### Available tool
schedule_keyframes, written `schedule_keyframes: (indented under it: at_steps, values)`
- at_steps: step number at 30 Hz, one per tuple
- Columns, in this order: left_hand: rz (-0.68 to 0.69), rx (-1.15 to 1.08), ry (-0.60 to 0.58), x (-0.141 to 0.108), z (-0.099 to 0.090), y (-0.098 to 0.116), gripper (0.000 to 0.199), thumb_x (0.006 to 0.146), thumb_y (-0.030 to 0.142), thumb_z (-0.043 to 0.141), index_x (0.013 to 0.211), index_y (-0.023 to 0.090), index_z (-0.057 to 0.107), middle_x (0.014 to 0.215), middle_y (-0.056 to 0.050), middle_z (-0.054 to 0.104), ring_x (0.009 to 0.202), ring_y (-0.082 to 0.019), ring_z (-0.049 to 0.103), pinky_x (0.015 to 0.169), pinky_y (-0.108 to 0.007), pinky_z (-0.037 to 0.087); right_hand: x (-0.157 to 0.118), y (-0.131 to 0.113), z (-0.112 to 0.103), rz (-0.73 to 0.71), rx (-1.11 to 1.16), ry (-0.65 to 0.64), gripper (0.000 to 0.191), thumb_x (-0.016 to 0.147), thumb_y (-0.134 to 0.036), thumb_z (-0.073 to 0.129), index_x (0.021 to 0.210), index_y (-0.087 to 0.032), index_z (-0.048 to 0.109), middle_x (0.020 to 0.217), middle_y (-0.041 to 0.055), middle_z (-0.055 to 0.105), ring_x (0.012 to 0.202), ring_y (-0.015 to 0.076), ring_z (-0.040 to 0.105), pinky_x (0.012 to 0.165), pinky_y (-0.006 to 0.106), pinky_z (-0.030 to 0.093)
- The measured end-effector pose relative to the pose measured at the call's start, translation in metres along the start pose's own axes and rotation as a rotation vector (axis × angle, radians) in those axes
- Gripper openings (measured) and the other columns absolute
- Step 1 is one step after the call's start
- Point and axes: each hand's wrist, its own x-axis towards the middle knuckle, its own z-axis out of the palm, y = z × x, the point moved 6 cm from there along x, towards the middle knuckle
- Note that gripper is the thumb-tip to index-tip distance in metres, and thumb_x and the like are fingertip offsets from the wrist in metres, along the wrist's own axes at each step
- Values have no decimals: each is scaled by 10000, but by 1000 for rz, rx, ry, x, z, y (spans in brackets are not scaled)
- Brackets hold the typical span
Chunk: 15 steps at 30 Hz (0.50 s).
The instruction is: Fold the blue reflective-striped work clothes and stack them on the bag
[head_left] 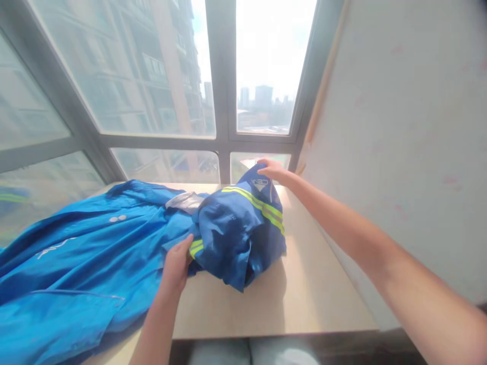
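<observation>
A bunched dark blue jacket (228, 228) with yellow-green and grey stripes and a white logo stands partly raised on the pale wooden surface. My right hand (271, 170) is closed on its upper far corner, lifting that part up. At the jacket's near left side, my left hand (177, 261) grips the cloth beside a short striped piece; its fingertips are partly hidden. A brighter blue jacket (125, 228) lies spread out to the left, touching the dark one, and a light grey patch of fabric (185, 202) shows between them.
Behind the wooden surface (319, 289) rise windows with a grey frame (224, 76). A white wall (411, 126) borders the right side. The surface's front edge is close to me, with light-coloured clothed legs (220, 352) below it.
</observation>
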Motion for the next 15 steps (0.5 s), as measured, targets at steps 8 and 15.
schedule_keyframes:
  at_steps: [8, 15]
  values:
    - [30, -12, -220, -21, 2, -49, 389, 756, 537, 758, 867, 176, 664, 912, -42, 704, 893, -214, 675, 845, -304, 542, -129, 102, 121, -120, -285, -236, 753, 668, -127, 698, 1402, -225, 562, 1521, 161, 423, 1396, 328, 438, 1148, 497, 363]
    - [674, 588, -271, -30, 31, -26, 709, 831, 267, 664, 1489, 223, 407, 1505, -186, 462, 1401, -361, 458, 1109, -533, 433, -201, 149, 187, 14, -254, -299, 993, 673, -265, 751, 1577, -215, 345, 1641, 204, 230, 1480, 363, 314, 1143, 499, 351]
